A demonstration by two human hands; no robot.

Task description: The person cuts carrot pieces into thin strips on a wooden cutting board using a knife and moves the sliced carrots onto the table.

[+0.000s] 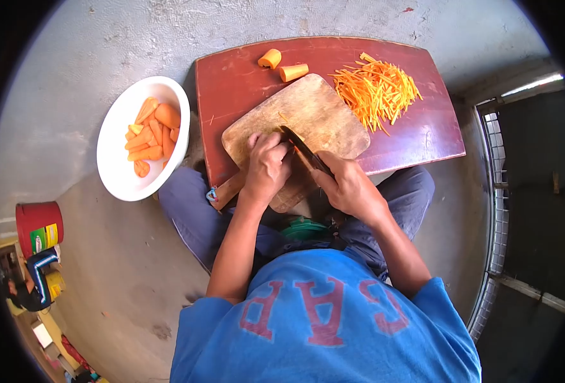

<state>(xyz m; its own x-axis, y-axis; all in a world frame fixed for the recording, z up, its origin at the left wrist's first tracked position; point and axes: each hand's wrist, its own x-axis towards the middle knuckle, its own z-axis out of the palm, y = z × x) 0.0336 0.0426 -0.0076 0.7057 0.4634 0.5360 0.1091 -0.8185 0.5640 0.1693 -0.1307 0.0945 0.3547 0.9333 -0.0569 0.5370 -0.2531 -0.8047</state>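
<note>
- Carrot piece (291, 147), mostly hidden, is held on the cutting board (333, 112) atop the counter (228, 80); the grip of the left hand (266, 163) seems closed on it.
- The knife (303, 147) is clasped in the right hand (351, 191), its blade slanted forward-left; cutting appears under way.
- For another stroke, fingertips would need to be kept clear — the blade is close.
- The piece's direction and long axis cannot be told — both are obscured.

Left hand (270, 159) presses down with fingers curled under, right hand (351, 186) is closed in a grip, both forearms reaching forward!
</note>
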